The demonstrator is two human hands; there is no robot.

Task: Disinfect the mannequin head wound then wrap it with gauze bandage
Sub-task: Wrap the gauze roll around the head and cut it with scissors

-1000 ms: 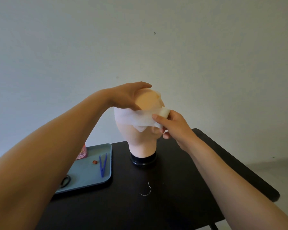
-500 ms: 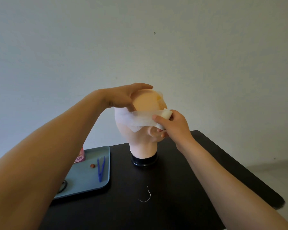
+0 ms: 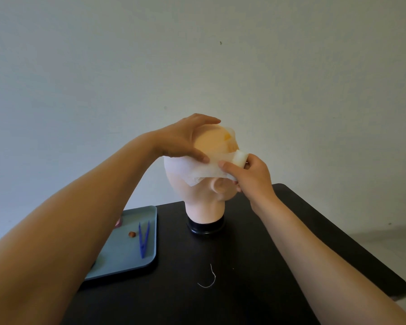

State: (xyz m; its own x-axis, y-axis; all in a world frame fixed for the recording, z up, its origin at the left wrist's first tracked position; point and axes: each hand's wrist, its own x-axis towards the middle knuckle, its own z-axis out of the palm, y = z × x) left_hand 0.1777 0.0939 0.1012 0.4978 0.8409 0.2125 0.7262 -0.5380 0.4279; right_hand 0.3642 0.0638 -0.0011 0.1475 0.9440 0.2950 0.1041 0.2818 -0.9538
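1. Head view, the only one. The mannequin head point(image 3: 203, 195) stands upright on a round black base point(image 3: 205, 228) at the far middle of the matte black surface point(image 3: 256, 266). It is smooth, pale, hard-looking plastic with a bald domed crown and one moulded ear turned toward us.
2. The gauze bandage point(image 3: 185, 168) lies as a white, thin, slightly crinkled band round the skull above the ear. One loose corner points down over the temple. Near the top a sheer layer lets a yellow-orange patch point(image 3: 227, 136) show through.
3. The left hand point(image 3: 181, 139) is spread across the crown. Its fingers arch over the far side and the thumb tip presses the upper edge of the band flat against the head.
4. The right hand point(image 3: 252, 178) pinches the unrolled remainder of the bandage, a small cylinder, between thumb and fingers. It holds this just beside the head on the right, with the strip running taut from it to the band.
5. At left on the surface sits a blue-grey tray point(image 3: 127, 261) with rounded corners and a low rim, partly hidden by the left forearm.
6. In the tray lie blue plastic tweezers point(image 3: 144, 238), tips toward us, and near them a small brownish ball point(image 3: 132, 234).
7. A pink item point(image 3: 118, 222) shows only an edge behind the arm; we cannot tell what it is.
8. A curled white thread point(image 3: 209, 279) lies on the surface in front of the base, well apart from it.
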